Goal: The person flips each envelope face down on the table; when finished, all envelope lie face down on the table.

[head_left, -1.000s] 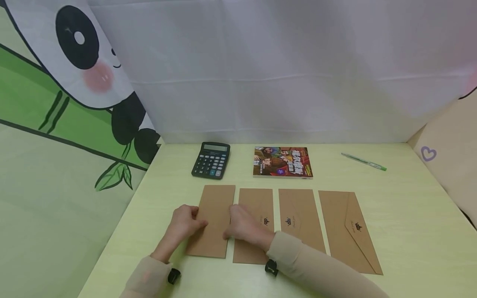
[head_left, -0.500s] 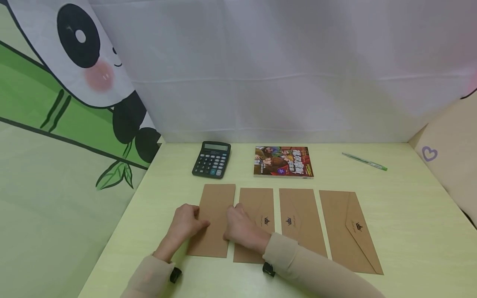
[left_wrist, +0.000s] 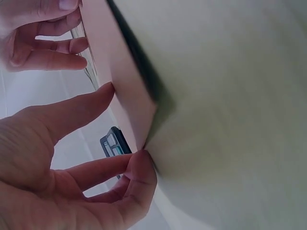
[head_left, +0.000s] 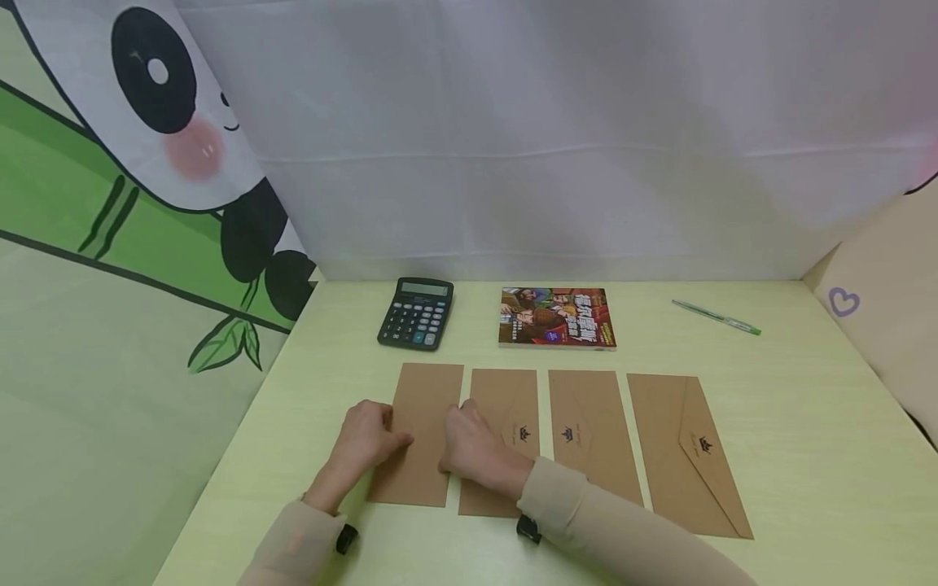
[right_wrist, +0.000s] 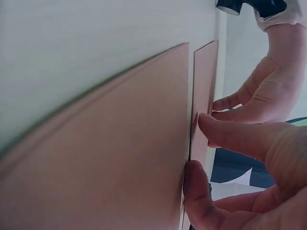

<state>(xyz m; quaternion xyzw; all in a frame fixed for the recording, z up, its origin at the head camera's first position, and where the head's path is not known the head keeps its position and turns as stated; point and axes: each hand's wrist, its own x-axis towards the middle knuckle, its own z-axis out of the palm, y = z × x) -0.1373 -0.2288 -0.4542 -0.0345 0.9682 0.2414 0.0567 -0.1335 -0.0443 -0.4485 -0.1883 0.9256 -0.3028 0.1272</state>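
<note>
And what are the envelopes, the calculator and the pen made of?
The envelopes look like dull brown paper or thin card, with crisp edges and, on some, folded flaps. The calculator is probably dull black plastic, with rounded corners and small separate keys. The pen seems plastic, pale with a green end, but too small to judge its shine.

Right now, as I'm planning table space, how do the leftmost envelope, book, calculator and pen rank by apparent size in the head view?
Largest to smallest:
1. Leftmost envelope
2. Book
3. Calculator
4. Pen
</note>
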